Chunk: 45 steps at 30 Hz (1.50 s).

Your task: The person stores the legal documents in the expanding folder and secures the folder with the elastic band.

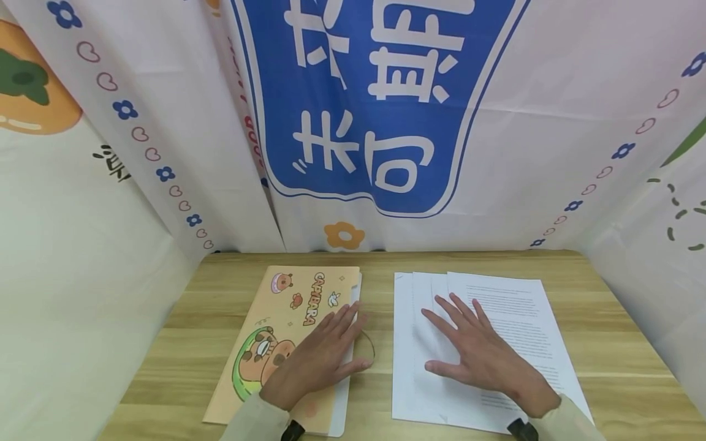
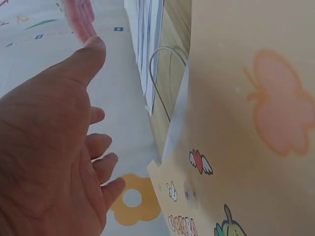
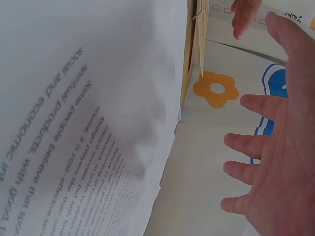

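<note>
A tan file folder (image 1: 298, 294) with capybara cartoons lies on the left of the table, its white inner layer showing along the right side. A thin elastic loop (image 1: 372, 346) sticks out from that side. My left hand (image 1: 325, 355) is above the folder's right half, fingers extended; the left wrist view shows a gap between them. To the right, several printed sheets (image 1: 510, 331) lie fanned and overlapping. Over these sheets my right hand (image 1: 480, 352) is held with fingers spread, apart from the paper in the right wrist view. Neither hand holds anything.
The wood-grain table (image 1: 601, 343) reaches back to a white hanging cloth (image 1: 529, 165) with a large blue panel (image 1: 353, 202). Similar cloth closes in the left and right sides. A strip of table separates the folder from the sheets.
</note>
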Motion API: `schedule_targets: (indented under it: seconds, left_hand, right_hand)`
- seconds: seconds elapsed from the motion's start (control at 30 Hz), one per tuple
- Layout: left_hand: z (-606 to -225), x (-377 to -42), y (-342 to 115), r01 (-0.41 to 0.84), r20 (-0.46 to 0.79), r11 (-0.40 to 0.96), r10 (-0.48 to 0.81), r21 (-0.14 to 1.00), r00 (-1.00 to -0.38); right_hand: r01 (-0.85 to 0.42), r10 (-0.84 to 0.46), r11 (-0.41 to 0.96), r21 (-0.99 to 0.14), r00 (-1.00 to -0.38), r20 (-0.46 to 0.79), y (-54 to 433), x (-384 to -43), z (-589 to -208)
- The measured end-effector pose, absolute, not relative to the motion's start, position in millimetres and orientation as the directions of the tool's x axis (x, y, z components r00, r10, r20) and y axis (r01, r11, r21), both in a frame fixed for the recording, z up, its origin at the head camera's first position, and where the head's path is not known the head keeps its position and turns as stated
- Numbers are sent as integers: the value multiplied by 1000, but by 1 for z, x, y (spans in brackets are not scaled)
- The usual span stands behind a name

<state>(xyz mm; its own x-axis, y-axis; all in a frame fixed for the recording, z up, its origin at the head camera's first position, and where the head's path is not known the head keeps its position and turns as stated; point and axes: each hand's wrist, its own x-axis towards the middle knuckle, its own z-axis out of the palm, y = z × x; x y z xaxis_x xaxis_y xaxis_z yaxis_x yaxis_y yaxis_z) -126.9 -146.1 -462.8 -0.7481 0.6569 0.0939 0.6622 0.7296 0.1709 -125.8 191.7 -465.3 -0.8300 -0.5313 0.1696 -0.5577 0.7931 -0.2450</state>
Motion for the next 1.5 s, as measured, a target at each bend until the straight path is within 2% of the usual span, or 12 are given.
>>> schedule_targets:
  seconds: [0.2,0.4,0.57,0.73,0.9,1.1,1.27,1.5]
  left_hand:
    - [-464,-117,-150,592,128,787,578,175,-806]
    - [-462,-104,-149,491,82,855,484,168,-871]
    - [-457,-95,-147,467,109,880,458,83,-882]
    - [-454,-94,-142,429,105,899,420,88,-901]
    - [-454,-91,-140,387,40,912,386,136,-922]
    - [-459,-89,-140,398,51,909,395,125,-917]
    - [-462,-92,-136,388,49,915,385,112,-922]
    - [-464,-93,-135,345,25,935,344,82,-938]
  right_hand:
    - [-554,-526,793,-254,-833,173,196,-123,-467]
    - [-544,-517,790,-283,-839,168,202,-119,-470]
    - [-525,-503,801,-288,-851,154,209,-117,-469]
    - [-484,-459,834,-266,-875,153,221,-113,-465]
    - [-372,-367,886,-276,-928,72,235,-107,-461]
    - [-183,-214,936,-300,-974,-75,258,-101,-455]
    - [-43,-97,954,-298,-981,-166,281,-101,-449]
    - [91,-3,950,-298,-953,-302,299,-98,-449]
